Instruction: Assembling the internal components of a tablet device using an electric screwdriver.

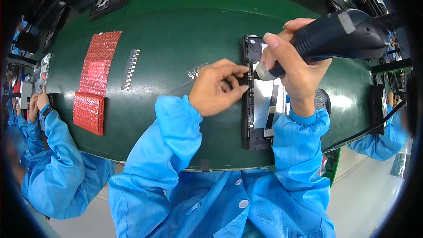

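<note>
My right hand [296, 57] is wrapped round a black hand tool [337, 35], whose exact kind I cannot make out. Its pale, round nozzle [265, 72] points down at a black device frame [247, 139] with a white and silver inside. At the frame's left edge is my left hand [219, 87], fingers curled, thumb and index finger close around something small and dark that is mostly hidden. A clear strip of small labels [197, 70] lies just beyond that hand.
Left on the green table [167, 31] lie red bubble wrap [100, 57], a folded red bubble pouch [89, 113] and another label strip [131, 70]. A round, dark mesh object [323, 101] stands behind my right wrist. Co-workers in blue sleeves [64, 150] sit on both sides.
</note>
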`<action>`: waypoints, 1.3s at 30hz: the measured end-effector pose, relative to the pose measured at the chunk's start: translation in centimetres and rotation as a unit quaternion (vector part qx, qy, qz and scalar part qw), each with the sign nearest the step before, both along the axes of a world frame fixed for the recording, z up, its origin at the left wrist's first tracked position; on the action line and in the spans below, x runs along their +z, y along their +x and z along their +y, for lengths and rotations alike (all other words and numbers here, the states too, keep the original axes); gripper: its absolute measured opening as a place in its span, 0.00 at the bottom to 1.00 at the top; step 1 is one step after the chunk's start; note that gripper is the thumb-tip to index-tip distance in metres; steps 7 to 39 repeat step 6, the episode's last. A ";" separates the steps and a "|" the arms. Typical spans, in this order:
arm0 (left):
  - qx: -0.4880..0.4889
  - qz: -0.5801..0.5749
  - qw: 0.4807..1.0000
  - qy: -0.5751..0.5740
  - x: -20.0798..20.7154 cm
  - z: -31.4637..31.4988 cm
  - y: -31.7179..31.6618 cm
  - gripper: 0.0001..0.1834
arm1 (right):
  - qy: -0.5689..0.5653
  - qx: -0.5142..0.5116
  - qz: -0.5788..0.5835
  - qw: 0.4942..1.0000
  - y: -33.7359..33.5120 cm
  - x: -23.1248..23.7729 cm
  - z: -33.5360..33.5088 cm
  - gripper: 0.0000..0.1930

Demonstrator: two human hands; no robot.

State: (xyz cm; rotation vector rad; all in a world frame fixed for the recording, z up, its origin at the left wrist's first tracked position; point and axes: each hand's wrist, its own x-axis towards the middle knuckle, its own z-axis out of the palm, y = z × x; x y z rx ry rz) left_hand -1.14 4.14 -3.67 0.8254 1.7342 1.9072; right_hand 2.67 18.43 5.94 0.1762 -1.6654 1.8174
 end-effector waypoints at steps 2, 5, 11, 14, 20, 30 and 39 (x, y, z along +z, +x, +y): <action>0.026 0.152 0.987 -0.033 1.0 -0.3 1.1 0.17 | 0.005 0.001 -0.001 1.000 0.5 0.5 0.1 0.12; 0.053 0.222 0.972 -0.061 1.3 0.1 1.8 0.18 | 0.029 0.007 0.002 1.000 0.8 0.8 -0.2 0.14; 0.066 0.254 0.962 -0.079 1.2 0.3 1.9 0.19 | 0.049 0.009 0.005 0.999 0.8 0.6 -0.2 0.15; 0.066 0.254 0.962 -0.079 1.2 0.3 1.9 0.19 | 0.049 0.009 0.005 0.999 0.8 0.6 -0.2 0.15; 0.066 0.254 0.962 -0.079 1.2 0.3 1.9 0.19 | 0.049 0.009 0.005 0.999 0.8 0.6 -0.2 0.15; 0.066 0.254 0.962 -0.079 1.2 0.3 1.9 0.19 | 0.049 0.009 0.005 0.999 0.8 0.6 -0.2 0.15; 0.066 0.254 0.962 -0.079 1.2 0.3 1.9 0.19 | 0.049 0.009 0.005 0.999 0.8 0.6 -0.2 0.15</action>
